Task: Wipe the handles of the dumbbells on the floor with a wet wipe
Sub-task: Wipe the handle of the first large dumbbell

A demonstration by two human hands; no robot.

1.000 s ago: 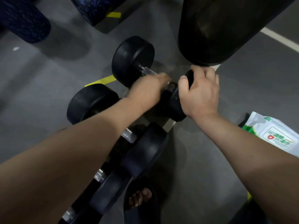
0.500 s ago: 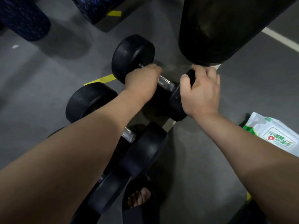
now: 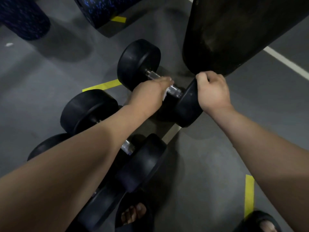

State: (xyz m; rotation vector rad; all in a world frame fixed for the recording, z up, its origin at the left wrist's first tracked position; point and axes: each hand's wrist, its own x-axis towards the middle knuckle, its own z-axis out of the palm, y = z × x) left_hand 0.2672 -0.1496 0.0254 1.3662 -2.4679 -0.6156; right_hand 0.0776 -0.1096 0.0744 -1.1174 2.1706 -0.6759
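— What's the room like?
— A grey gym floor (image 3: 50, 81) crossed by yellow tape (image 3: 102, 85) and a white line (image 3: 287, 62). A black punching bag (image 3: 234, 30) hangs over a row of black dumbbells (image 3: 88, 111).

— What has changed?
— The left hand (image 3: 150, 92) has slid along the far dumbbell (image 3: 138, 64) handle (image 3: 174, 90), away from the far head, fingers curled over it with the wet wipe (image 3: 164, 96) underneath. The right hand (image 3: 213, 91) grips the near head's rim, fingers now bunched. The wipe packet has left view, and a sandal (image 3: 260, 221) shows at lower right.

— Anything hidden?
— The left forearm covers the nearer handles. Only a corner of the wipe shows.
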